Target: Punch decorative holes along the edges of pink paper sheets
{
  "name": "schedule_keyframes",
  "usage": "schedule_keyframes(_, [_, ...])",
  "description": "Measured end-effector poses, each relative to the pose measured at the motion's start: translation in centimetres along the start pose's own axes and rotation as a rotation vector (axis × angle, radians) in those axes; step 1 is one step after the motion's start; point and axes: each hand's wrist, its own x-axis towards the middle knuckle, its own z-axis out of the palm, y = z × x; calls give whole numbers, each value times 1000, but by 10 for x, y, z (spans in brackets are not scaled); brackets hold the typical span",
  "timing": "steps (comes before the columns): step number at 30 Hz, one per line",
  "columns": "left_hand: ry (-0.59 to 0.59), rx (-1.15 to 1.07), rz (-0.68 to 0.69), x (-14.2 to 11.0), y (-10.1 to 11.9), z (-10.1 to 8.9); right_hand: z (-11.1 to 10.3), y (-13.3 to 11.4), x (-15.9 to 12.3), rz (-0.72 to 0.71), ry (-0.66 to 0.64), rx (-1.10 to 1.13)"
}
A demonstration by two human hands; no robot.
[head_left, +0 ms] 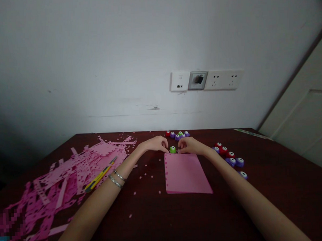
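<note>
A small stack of pink paper (pixel 184 173) lies flat on the dark table, with a row of punched holes down its left edge. My left hand (pixel 158 144) curls at the sheet's far left corner, thumb and fingertips on the paper's edge. Along the same far edge, my right hand (pixel 189 146) is closed in a pinch at the paper. Between the two hands stands a green craft punch (pixel 172 149) with a white and black eye-like top, right at the paper's far edge. How far the paper reaches into it is hidden.
Pink punched strips and scraps (pixel 98 155) pile up at the left, a yellow utility knife (pixel 100 174) on them. More punches, red (pixel 230 155), purple (pixel 239 162) and green, stand at the right and back. A patterned strip (pixel 253 134) lies back right. Behind is a wall with sockets (pixel 223 80).
</note>
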Motion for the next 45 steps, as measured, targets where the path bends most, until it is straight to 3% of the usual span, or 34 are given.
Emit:
schedule_keyframes(5, [-66,152,-26,-5,11,3,2,-1,-1,9,-54,-144])
schedule_keyframes(14, [-179,261,-51,-4,16,3,3,-8,1,45,-163,-175])
schedule_keyframes(23, [-156,185,-37,-2,5,6,3,-11,-1,79,-166,-164])
schedule_keyframes(32, [-201,-49,48,-1,-10,1,-5,-7,-3,-3,-163,-49])
schedule_keyframes(45, [-191,-130,-42,-2,-13,1,-7,3,-2,33,-187,-24])
